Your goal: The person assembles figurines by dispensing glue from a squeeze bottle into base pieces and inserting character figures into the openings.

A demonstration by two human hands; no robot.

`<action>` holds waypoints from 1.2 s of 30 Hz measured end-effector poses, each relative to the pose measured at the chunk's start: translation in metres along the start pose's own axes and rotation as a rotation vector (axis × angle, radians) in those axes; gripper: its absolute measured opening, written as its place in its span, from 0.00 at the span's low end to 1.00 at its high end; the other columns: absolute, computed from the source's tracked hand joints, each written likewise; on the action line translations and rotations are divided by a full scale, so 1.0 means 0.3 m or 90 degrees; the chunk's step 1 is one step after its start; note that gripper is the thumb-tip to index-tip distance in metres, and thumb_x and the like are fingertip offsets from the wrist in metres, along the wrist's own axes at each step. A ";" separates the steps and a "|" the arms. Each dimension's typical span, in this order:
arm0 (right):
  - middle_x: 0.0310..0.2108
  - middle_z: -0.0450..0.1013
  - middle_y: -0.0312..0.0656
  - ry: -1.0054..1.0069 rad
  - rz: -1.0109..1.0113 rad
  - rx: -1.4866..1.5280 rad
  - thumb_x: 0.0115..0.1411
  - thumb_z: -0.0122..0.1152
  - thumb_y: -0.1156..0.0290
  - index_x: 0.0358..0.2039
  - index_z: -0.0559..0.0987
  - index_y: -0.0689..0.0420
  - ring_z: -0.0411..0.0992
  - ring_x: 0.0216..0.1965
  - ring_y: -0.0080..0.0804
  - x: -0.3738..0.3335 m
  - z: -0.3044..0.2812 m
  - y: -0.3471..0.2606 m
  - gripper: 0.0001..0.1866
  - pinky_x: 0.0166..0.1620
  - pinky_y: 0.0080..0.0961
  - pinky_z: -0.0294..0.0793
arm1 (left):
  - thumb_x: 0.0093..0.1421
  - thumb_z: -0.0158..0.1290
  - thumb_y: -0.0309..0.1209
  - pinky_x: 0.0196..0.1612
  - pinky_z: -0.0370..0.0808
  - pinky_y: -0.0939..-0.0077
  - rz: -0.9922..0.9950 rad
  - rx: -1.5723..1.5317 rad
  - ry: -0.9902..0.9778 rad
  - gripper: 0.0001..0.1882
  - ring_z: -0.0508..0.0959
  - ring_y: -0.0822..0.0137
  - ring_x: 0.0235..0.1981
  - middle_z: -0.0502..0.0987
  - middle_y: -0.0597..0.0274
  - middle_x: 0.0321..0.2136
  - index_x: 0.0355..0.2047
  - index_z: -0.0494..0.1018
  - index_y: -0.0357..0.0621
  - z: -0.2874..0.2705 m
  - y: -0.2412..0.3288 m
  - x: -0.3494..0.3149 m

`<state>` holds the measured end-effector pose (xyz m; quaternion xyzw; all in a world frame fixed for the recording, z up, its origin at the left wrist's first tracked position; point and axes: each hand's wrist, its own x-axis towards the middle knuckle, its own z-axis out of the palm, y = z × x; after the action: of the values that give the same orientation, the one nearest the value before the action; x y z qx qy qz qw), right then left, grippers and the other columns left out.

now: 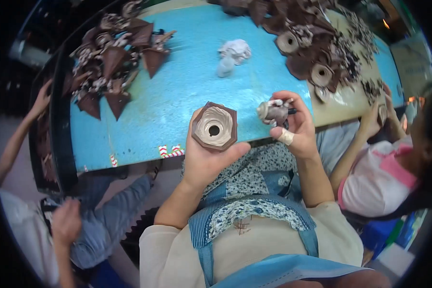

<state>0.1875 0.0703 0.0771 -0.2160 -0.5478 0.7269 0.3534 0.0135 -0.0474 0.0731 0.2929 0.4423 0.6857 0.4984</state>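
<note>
My left hand (pixel 201 158) is closed around a brown hexagonal cone-shaped piece (pixel 226 113), its cream, ridged inside facing up with a dark hole in the middle. To its right, my right hand (pixel 300 126) pinches a small painted figurine (pixel 275 113) in grey, brown and cream between thumb and fingers. A tan bandage (pixel 286 137) wraps the right thumb. The two pieces are apart, both held over the near edge of the blue table (pixel 177 103). Fine details of the figurine are too small to make out.
Brown cones with small figures (pixel 115 62) lie piled at the table's left. More brown hexagonal pieces (pixel 293 67) and small figures (pixel 365 36) cover the far right. A crumpled white wad (pixel 235 49) sits mid-table. Co-workers sit close on the left (pixel 65 223) and right (pixel 379 177).
</note>
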 end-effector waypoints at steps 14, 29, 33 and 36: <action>0.35 0.66 0.37 0.012 0.210 0.248 0.64 0.50 0.60 0.43 0.64 0.57 0.67 0.33 0.21 -0.141 0.043 0.012 0.15 0.36 0.20 0.70 | 0.42 0.68 0.23 0.39 0.74 0.79 0.151 0.226 -0.038 0.26 0.77 0.73 0.36 0.77 0.58 0.37 0.41 0.68 0.38 0.122 -0.047 -0.026; 0.37 0.66 0.36 0.004 0.133 0.118 0.60 0.59 0.66 0.43 0.65 0.59 0.64 0.39 0.18 -0.128 0.031 0.018 0.17 0.44 0.18 0.65 | 0.40 0.70 0.23 0.44 0.72 0.77 0.095 0.225 -0.047 0.33 0.75 0.72 0.39 0.76 0.60 0.36 0.44 0.64 0.38 0.103 -0.025 -0.009; 0.36 0.66 0.37 -0.017 0.031 -0.015 0.57 0.62 0.69 0.42 0.66 0.59 0.65 0.38 0.20 -0.105 0.001 -0.038 0.18 0.43 0.19 0.64 | 0.37 0.71 0.25 0.48 0.71 0.73 -0.013 0.131 -0.108 0.40 0.74 0.70 0.43 0.74 0.57 0.40 0.49 0.60 0.37 0.063 0.020 -0.006; 0.33 0.67 0.38 -0.123 -0.101 -0.191 0.48 0.63 0.77 0.37 0.67 0.58 0.64 0.33 0.24 -0.076 0.004 -0.087 0.17 0.37 0.19 0.62 | 0.39 0.69 0.27 0.47 0.71 0.74 -0.003 0.211 -0.129 0.37 0.74 0.70 0.42 0.74 0.58 0.39 0.48 0.62 0.37 0.066 0.028 -0.020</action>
<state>0.2089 0.0563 0.1006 -0.1514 -0.6966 0.6244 0.3194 0.0288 -0.0478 0.0896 0.4378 0.4972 0.5692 0.4869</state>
